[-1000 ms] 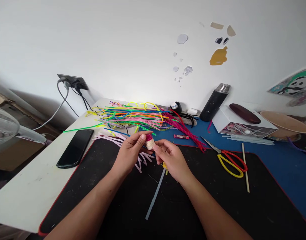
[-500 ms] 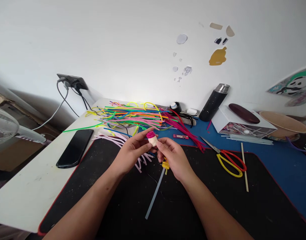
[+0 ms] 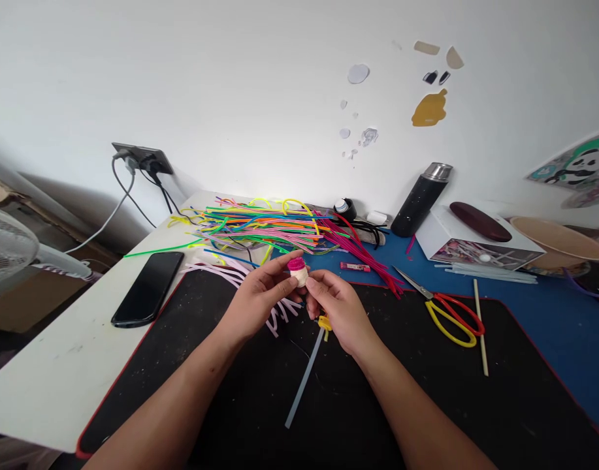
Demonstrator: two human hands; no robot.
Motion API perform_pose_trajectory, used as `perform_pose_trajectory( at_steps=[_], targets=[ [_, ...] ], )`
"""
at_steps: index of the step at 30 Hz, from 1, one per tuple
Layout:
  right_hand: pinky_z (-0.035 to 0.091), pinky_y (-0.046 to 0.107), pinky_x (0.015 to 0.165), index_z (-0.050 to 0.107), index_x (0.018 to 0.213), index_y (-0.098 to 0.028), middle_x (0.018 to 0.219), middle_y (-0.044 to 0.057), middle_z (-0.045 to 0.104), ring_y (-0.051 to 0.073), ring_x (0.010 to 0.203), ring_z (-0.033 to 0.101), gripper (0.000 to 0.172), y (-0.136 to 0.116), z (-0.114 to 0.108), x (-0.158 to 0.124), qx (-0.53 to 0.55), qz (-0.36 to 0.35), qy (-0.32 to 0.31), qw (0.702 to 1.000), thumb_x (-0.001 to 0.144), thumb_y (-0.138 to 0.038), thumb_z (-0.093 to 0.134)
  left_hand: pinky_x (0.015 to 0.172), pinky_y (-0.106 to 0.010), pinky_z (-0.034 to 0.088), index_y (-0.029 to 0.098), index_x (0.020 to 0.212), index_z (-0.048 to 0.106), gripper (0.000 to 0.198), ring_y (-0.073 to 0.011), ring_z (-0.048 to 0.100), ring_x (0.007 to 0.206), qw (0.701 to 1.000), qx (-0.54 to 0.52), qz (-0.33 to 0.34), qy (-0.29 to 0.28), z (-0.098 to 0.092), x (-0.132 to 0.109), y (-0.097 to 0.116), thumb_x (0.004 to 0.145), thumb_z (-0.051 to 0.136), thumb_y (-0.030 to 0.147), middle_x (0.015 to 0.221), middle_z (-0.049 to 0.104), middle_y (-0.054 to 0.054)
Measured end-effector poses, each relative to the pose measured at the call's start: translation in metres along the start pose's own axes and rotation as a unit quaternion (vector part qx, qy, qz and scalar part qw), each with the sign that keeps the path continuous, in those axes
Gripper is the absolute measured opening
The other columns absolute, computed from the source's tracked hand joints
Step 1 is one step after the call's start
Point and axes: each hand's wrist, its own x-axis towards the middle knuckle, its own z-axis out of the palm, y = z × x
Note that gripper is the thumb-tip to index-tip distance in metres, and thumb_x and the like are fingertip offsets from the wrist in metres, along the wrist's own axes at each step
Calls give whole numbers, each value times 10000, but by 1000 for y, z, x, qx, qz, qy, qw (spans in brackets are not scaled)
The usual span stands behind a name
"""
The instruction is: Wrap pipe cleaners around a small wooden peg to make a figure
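Between both hands I hold a small roll of coiled pipe cleaner point(image 3: 298, 272), magenta at the top and cream below. My left hand point(image 3: 257, 292) pinches it from the left with thumb and fingers. My right hand point(image 3: 336, 303) has its thumb and fingertips closed on the cream lower end. Just under the right hand, a yellow coiled piece point(image 3: 324, 322) sits at the top of a translucent glue stick point(image 3: 304, 378) that slants down over the black mat point(image 3: 250, 405). Whether the right hand touches the yellow piece is hidden.
A pile of coloured pipe cleaners point(image 3: 260, 225) lies behind my hands. Scissors point(image 3: 451, 316) and a thin wooden stick point(image 3: 481, 326) are on the right. A phone point(image 3: 147, 290) rests on the left. A black flask point(image 3: 421, 200) and a white box point(image 3: 480, 235) stand at the back right.
The camera view has shifted very slightly. Both hands keep their hold on the coiled roll, which looks a little more upright now.
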Motion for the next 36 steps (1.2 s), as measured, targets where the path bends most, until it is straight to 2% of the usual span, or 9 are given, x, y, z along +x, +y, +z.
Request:
perform_pose_trajectory(
  at_steps=[3,8,15,21,28,33,36],
  targets=[
    [420,283,563,691,935,-217,588,-45,579,139,533,516,374,-1,1,-1,-5,2,-2,1000,889,-582,758,718,-296,576,249,1451,668,555,-190,686,811,1000,1,0,-1,2,-1,2,917,787,345,923,761,-48],
    [430,289,557,710,966,-221,621,-38,585,144,541,525,383,-1,0,0,-14,3,1,1000,871,-588,762,705,-291,581,271,1415,679,521,-186,696,826,1000,-28,7,3,6,-1,3,909,794,318,1008,754,-50],
    [432,282,552,704,960,-211,670,-29,604,133,547,528,378,-3,0,0,-35,-12,-5,999,886,-579,749,672,-282,580,228,1309,727,440,-173,696,764,999,-42,7,9,8,-1,6,888,815,325,937,747,-46],
    [446,301,590,710,1094,-216,624,-47,573,153,559,545,385,-9,-5,-1,-61,-52,51,995,916,-558,721,654,-267,568,232,1346,699,512,-156,699,743,998,-38,15,37,6,-1,4,861,844,314,1001,735,-45],
    [426,305,575,721,1064,-232,644,-43,532,162,572,535,262,-14,-7,-4,-163,-115,97,975,943,-464,701,589,-223,519,232,1295,729,513,-123,644,722,998,3,13,55,7,0,2,821,885,351,1040,735,-46],
    [413,305,570,729,1014,-242,644,-32,539,168,578,511,182,-15,-6,-9,-245,-164,119,948,965,-409,675,778,-285,609,232,1230,750,471,-178,694,909,998,2,9,63,6,1,0,800,905,345,1102,756,-49],
    [409,297,576,731,1009,-244,632,-38,526,162,571,492,152,-16,-6,-10,-278,-190,123,934,971,-375,664,845,-320,621,229,1206,759,458,-174,710,895,998,-22,4,59,6,1,-2,789,917,330,1068,768,-40]
  ],
)
